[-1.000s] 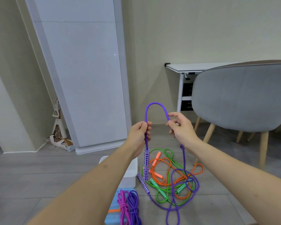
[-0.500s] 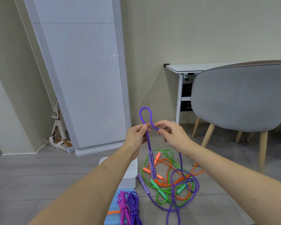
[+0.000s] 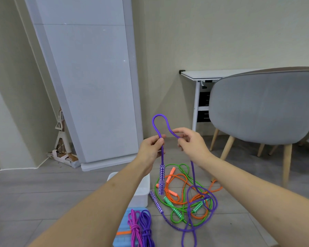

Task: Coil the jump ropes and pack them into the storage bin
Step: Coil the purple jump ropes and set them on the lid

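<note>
My left hand (image 3: 151,148) pinches a purple jump rope (image 3: 158,122) just above its patterned handle (image 3: 161,179), which hangs straight down. My right hand (image 3: 191,141) pinches the same rope a little to the right, so a narrow loop stands up between the two hands. The rest of the purple rope trails down to the floor, where its other handle (image 3: 155,201) lies. A green rope (image 3: 175,209) and an orange rope (image 3: 178,184) lie tangled there. A white storage bin (image 3: 141,191) sits left of the tangle.
A pink coil (image 3: 135,227) and a purple coil (image 3: 146,227) lie on a blue mat (image 3: 123,236) at the bottom. A grey chair (image 3: 262,107) with wooden legs stands right, a white desk (image 3: 203,73) behind it. A large white panel (image 3: 89,82) leans on the wall.
My hands have come closer together, narrowing the wide arch of purple rope into a tight upright loop. The hanging handle has swung slightly.
</note>
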A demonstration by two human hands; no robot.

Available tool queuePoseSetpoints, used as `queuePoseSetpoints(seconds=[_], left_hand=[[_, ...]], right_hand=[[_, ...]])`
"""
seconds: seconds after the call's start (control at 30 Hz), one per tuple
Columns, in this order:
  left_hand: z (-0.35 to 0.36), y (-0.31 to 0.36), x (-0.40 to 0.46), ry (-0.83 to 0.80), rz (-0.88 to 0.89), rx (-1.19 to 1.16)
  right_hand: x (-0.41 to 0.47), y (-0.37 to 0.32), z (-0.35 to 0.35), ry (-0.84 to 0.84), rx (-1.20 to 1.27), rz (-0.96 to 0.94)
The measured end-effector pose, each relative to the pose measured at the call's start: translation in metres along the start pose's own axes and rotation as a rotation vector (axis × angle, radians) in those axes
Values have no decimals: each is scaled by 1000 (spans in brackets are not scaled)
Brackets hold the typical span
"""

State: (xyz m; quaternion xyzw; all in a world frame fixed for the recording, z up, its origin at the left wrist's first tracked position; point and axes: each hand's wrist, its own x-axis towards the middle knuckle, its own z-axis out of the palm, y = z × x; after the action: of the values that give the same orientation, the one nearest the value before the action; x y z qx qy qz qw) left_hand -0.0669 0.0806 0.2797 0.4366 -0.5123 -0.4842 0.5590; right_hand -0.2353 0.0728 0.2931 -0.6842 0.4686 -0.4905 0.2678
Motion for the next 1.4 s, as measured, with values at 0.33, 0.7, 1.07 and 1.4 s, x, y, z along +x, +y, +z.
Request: queuePoseSetpoints(seconds=[0.33,0.7,1.07,1.4], left_hand=[[1,-3,1,-42,15,-23],[5,10,4,17,16,-190],[-17,23,8,110,-29,-289],[-21,14,-9,-114,-90,67]], right_hand=[[0,-4,4,-20,194,113],[-2,-5,-3,-199,129,47],[-8,31,-52,-351,-31,131],[2,23,-51,-339,-135,-33]])
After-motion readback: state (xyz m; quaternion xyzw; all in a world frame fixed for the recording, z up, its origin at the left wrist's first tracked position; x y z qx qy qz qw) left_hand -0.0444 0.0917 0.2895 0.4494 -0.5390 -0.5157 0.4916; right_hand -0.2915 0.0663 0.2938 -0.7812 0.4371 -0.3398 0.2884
